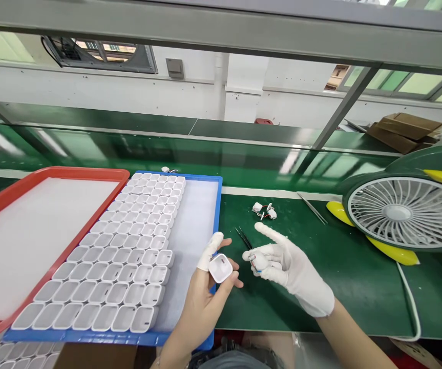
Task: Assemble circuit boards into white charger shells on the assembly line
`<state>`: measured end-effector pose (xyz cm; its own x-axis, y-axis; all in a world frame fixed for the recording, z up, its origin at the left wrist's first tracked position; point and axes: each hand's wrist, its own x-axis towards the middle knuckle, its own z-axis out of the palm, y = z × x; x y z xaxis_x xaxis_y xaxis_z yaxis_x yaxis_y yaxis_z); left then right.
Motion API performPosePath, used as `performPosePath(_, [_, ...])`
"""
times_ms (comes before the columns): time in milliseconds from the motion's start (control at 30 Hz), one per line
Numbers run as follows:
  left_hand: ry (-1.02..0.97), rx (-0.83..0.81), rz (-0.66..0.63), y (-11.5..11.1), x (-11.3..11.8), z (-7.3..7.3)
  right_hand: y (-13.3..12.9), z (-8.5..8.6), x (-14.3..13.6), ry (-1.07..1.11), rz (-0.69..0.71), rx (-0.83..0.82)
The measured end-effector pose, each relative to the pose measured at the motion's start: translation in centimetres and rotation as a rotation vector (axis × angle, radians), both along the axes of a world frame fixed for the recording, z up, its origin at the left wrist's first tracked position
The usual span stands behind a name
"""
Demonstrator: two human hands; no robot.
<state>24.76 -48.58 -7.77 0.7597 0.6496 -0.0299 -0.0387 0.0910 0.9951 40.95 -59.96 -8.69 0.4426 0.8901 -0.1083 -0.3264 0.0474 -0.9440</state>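
A small white housing [221,268], square with rounded corners, glossy, hollow and pierced by a dark slot, is pinched between the thumb and fingers of the left hand [202,297]. It is held above the worktop [359,287], near the right edge of the blue tray [218,205], where similar housings [117,293] are ranged in rows. By the gloved right hand [292,271], one digit outstretched, a small white component [257,260] is held in bent fingers. Whether the black tweezers [244,238] are also gripped cannot be told.
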Motion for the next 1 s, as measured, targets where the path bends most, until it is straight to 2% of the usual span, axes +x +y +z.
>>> performPosePath(67, [0.05, 0.059, -0.06, 0.0, -0.5, -0.1, -0.6, 0.6, -0.4, -0.112, -0.064, 0.01])
performPosePath(167, [0.146, 0.201, -0.125, 0.2, -1.4, -0.3, -1.7, 1.9, -0.8, -0.432, -0.153, 0.026])
performPosePath(300, [0.179, 0.38, -0.111, 0.3, -2.1, -0.2, -2.5, 3.8, -1.5, -1.076, -0.102, 0.126])
performPosePath(367, [0.135, 0.446, -0.076, 0.3, -2.3, 0.0, -2.5, 4.4, -1.9, -1.277, -0.072, 0.179])
performPosePath(500, [0.093, 0.626, -0.033, 0.0, -2.7, 0.1, -2.5, 4.3, -2.6, -1.29, -0.08, 0.138])
performPosePath(667, [-0.016, 0.896, 0.0, -0.1, -3.0, -0.6, -2.4, 3.8, -3.0, -1.311, -0.083, 0.062])
performPosePath(867, [-0.046, 1.025, 0.062, -0.1, -3.1, -1.3, -1.6, 4.6, -3.7, -1.345, -0.039, 0.018])
performPosePath(1000, [-0.08, 1.022, 0.073, -0.4, -2.9, -1.1, -1.4, 5.7, -4.2, -1.362, 0.017, 0.005])
